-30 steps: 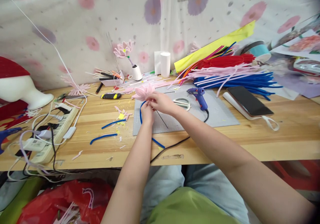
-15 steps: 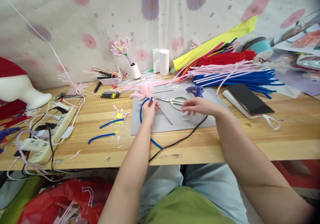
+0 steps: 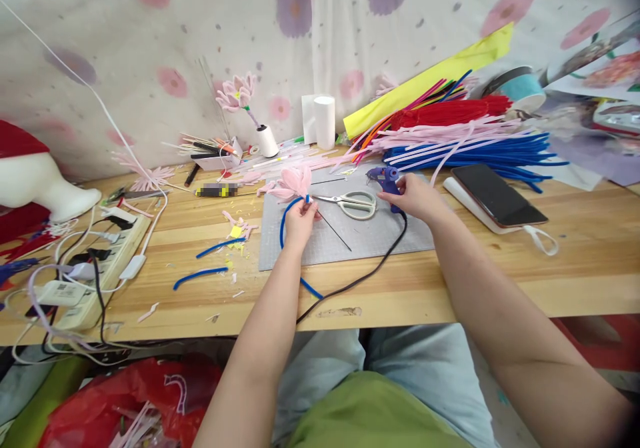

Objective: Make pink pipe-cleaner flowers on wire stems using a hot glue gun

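On the grey cutting mat (image 3: 350, 238) we record: left hand (image 3: 300, 218) pinched shut on the pink pipe-cleaner flower (image 3: 294, 181) above its blue stem (image 3: 283, 225); right hand (image 3: 415, 198) curled about the blue glue gun (image 3: 383, 175) by its handle; gluing, we judge, needs the nozzle brought to that pinch.

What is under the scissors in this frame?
The scissors lie on a grey cutting mat, which rests on the wooden table. The table surface beneath the mat is covered, so anything there cannot be seen.

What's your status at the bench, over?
Left hand shut on blue stem under pink flower. Right hand on glue gun handle, grip unclear. Scissors lie between them on grey mat.
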A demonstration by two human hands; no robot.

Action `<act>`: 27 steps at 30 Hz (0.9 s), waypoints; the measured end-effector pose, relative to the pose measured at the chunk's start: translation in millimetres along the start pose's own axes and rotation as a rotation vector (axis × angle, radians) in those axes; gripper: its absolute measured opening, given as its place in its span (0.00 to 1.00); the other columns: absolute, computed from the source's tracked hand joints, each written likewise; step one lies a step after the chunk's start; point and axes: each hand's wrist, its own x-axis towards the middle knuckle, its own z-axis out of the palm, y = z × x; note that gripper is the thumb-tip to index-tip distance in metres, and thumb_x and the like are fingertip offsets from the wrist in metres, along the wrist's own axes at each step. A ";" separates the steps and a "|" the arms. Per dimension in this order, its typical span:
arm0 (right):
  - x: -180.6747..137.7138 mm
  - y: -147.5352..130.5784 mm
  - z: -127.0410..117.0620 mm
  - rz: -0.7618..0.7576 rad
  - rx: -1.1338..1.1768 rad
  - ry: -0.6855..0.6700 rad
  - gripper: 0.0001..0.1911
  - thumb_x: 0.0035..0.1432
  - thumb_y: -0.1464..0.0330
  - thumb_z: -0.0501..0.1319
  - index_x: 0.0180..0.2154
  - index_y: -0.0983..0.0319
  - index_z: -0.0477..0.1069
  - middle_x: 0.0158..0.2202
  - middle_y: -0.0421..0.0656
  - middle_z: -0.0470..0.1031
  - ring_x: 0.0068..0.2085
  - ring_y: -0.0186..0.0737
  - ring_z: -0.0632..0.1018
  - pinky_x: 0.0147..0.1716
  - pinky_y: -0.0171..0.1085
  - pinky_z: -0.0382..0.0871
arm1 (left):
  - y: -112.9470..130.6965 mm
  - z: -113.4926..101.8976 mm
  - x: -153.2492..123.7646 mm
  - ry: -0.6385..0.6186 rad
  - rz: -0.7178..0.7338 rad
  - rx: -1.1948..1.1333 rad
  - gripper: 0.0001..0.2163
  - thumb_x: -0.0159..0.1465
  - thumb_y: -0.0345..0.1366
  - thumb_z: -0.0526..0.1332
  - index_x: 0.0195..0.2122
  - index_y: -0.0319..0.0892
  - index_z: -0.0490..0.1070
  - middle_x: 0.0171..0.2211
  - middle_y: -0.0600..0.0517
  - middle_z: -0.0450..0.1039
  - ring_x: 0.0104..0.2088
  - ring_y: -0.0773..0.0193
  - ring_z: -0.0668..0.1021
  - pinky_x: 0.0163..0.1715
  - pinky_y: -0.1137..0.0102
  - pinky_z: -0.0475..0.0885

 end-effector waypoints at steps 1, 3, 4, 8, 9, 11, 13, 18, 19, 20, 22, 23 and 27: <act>1.6 0.3 4.9 0.001 0.020 -0.001 0.28 0.44 0.48 0.61 0.40 0.62 0.66 0.36 0.48 0.73 0.34 0.44 0.73 0.30 0.37 0.61 | -0.3 0.4 -0.1 0.004 -0.015 -0.007 0.01 0.54 0.28 0.61 0.28 0.39 0.70 0.20 0.58 0.66 0.19 0.72 0.69 0.23 0.75 0.69; 4.1 1.8 12.1 -0.010 0.046 -0.026 0.26 0.45 0.50 0.61 0.39 0.63 0.68 0.36 0.49 0.74 0.36 0.45 0.74 0.30 0.38 0.62 | -0.6 1.1 0.0 0.013 -0.038 -0.018 0.01 0.54 0.28 0.62 0.28 0.39 0.70 0.20 0.58 0.66 0.19 0.73 0.69 0.23 0.75 0.69; 4.9 2.5 14.4 -0.013 0.052 -0.040 0.24 0.46 0.51 0.60 0.39 0.63 0.68 0.36 0.49 0.74 0.36 0.46 0.74 0.30 0.38 0.62 | -0.8 1.4 0.1 0.014 -0.042 -0.019 0.01 0.54 0.28 0.62 0.28 0.39 0.70 0.20 0.58 0.66 0.19 0.73 0.69 0.23 0.76 0.68; 5.4 3.7 17.4 0.005 0.078 -0.051 0.21 0.49 0.54 0.58 0.38 0.63 0.71 0.33 0.49 0.75 0.35 0.47 0.75 0.30 0.38 0.62 | -2.2 1.8 -0.1 0.017 -0.007 0.051 0.02 0.53 0.28 0.62 0.28 0.39 0.70 0.22 0.57 0.68 0.20 0.72 0.70 0.24 0.77 0.67; 5.0 3.5 17.2 0.006 0.085 -0.052 0.21 0.49 0.55 0.58 0.38 0.63 0.71 0.33 0.49 0.75 0.35 0.47 0.75 0.30 0.38 0.62 | -2.6 1.8 -0.2 0.019 0.002 0.071 0.02 0.54 0.28 0.62 0.28 0.39 0.70 0.23 0.56 0.69 0.21 0.72 0.71 0.24 0.76 0.68; 3.9 2.7 16.2 0.002 0.090 -0.060 0.21 0.49 0.55 0.58 0.39 0.63 0.71 0.34 0.49 0.75 0.35 0.47 0.75 0.30 0.38 0.62 | -3.2 2.0 -0.3 0.019 0.005 0.071 0.01 0.55 0.27 0.61 0.28 0.39 0.69 0.26 0.54 0.71 0.24 0.70 0.74 0.26 0.76 0.68; 2.4 1.8 14.6 0.002 0.091 -0.070 0.22 0.48 0.54 0.59 0.40 0.63 0.70 0.35 0.49 0.75 0.36 0.47 0.75 0.30 0.38 0.62 | -3.0 2.5 -0.4 0.016 -0.012 0.025 0.01 0.57 0.27 0.59 0.28 0.39 0.68 0.29 0.52 0.72 0.27 0.69 0.76 0.28 0.75 0.70; -3.5 0.9 9.7 0.024 0.118 -0.040 0.27 0.45 0.52 0.61 0.43 0.63 0.68 0.40 0.48 0.75 0.38 0.46 0.75 0.33 0.38 0.63 | 1.7 5.5 -1.9 0.027 -0.054 -0.080 0.02 0.57 0.27 0.59 0.29 0.38 0.68 0.28 0.53 0.72 0.25 0.70 0.75 0.30 0.72 0.72; -4.5 0.8 9.3 0.030 0.124 -0.023 0.28 0.45 0.52 0.61 0.44 0.63 0.67 0.41 0.49 0.75 0.38 0.46 0.75 0.33 0.38 0.63 | 3.3 6.1 -2.4 0.031 -0.067 -0.097 0.02 0.56 0.27 0.59 0.29 0.38 0.68 0.27 0.54 0.71 0.25 0.70 0.75 0.30 0.72 0.72; -5.1 0.5 9.4 0.034 0.129 -0.005 0.29 0.44 0.52 0.62 0.45 0.63 0.67 0.41 0.49 0.74 0.38 0.45 0.75 0.34 0.39 0.64 | 5.0 6.6 -2.9 0.036 -0.085 -0.117 0.02 0.56 0.26 0.59 0.29 0.38 0.69 0.27 0.54 0.71 0.24 0.71 0.74 0.30 0.71 0.72; -4.7 -0.7 11.0 0.034 0.135 0.005 0.28 0.45 0.52 0.62 0.45 0.63 0.67 0.42 0.50 0.74 0.39 0.46 0.74 0.35 0.39 0.64 | 8.5 6.9 -3.8 0.046 -0.132 -0.168 0.02 0.56 0.26 0.59 0.30 0.37 0.69 0.27 0.54 0.71 0.23 0.72 0.74 0.31 0.71 0.72; -3.7 -1.6 12.6 0.036 0.134 -0.003 0.27 0.46 0.53 0.61 0.44 0.64 0.68 0.42 0.50 0.74 0.40 0.47 0.74 0.35 0.39 0.64 | 10.1 6.8 -4.1 0.048 -0.161 -0.193 0.03 0.56 0.25 0.59 0.31 0.37 0.70 0.27 0.54 0.71 0.23 0.72 0.73 0.31 0.71 0.72; 2.5 -5.1 19.8 0.096 0.156 -0.032 0.20 0.50 0.56 0.58 0.39 0.65 0.71 0.39 0.52 0.75 0.41 0.50 0.75 0.37 0.42 0.65 | 13.3 4.5 -5.5 -0.003 -0.304 -0.188 0.02 0.55 0.24 0.60 0.29 0.36 0.70 0.24 0.53 0.71 0.21 0.73 0.71 0.30 0.69 0.74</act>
